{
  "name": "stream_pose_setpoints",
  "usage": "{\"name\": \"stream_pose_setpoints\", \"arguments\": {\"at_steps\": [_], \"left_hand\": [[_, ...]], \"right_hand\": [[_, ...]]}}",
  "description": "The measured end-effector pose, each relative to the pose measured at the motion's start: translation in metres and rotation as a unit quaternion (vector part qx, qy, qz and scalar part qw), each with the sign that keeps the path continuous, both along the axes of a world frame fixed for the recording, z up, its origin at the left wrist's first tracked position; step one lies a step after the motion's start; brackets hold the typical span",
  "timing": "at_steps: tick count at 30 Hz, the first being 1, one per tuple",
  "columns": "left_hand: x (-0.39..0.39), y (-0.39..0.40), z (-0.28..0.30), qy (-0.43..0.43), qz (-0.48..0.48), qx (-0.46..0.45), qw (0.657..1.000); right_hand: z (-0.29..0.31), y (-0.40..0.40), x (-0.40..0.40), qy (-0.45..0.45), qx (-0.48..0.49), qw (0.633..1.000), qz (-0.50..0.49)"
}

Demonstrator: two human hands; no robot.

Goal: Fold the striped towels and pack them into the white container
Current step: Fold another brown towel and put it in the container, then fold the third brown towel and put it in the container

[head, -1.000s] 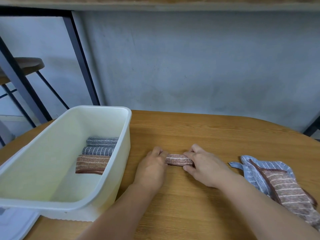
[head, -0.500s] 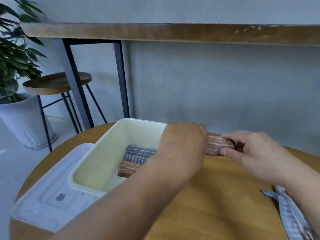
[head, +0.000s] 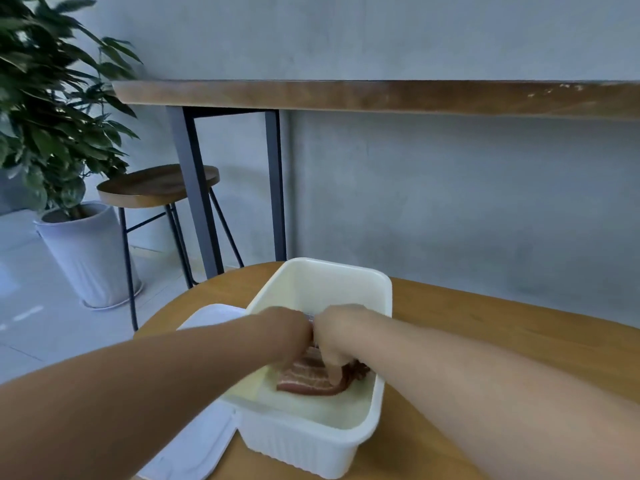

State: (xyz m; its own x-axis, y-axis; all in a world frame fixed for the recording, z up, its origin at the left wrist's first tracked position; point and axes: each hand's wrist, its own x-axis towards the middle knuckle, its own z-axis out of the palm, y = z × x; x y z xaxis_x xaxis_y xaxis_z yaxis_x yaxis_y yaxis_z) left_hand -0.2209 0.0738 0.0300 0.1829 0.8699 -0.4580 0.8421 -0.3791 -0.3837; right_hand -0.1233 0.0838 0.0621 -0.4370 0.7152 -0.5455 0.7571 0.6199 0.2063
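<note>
Both hands have carried the rolled towel from the table into the white container (head: 349,285). Left hand (head: 284,327) and right hand (head: 341,332) meet over a brown striped towel (head: 304,377); the right pinches it, the left's grip I cannot tell. Unfolded towels aren't visible now.

The middle of the white container (head: 379,344) was filled by both hands, the left hand (head: 284,329) and right hand (head: 341,332) side by side. Bare floor was left inside at its near end. The lid (head: 197,441) blocked the tabletop (head: 485,327) on the left; the right side lay open.
</note>
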Motion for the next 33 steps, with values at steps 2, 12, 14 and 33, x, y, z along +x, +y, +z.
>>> {"name": "stream_pose_setpoints", "arguments": {"at_steps": [2,12,14,33], "left_hand": [[0.004,0.004,-0.014,0.0,-0.006,-0.001,1.0],[-0.001,0.011,-0.037,-0.004,-0.038,0.016,0.999],[-0.002,0.011,-0.038,-0.019,-0.019,0.017,1.0],[0.193,-0.046,0.07,-0.447,-0.105,0.191,0.867]], "right_hand": [[-0.011,0.005,0.001,-0.021,-0.021,1.0,0.0],[-0.042,0.02,-0.007,-0.089,-0.028,0.996,0.007],[-0.045,0.021,-0.006,-0.093,-0.03,0.995,0.003],[0.05,-0.046,0.295,0.331,0.189,0.889,-0.255]]}}
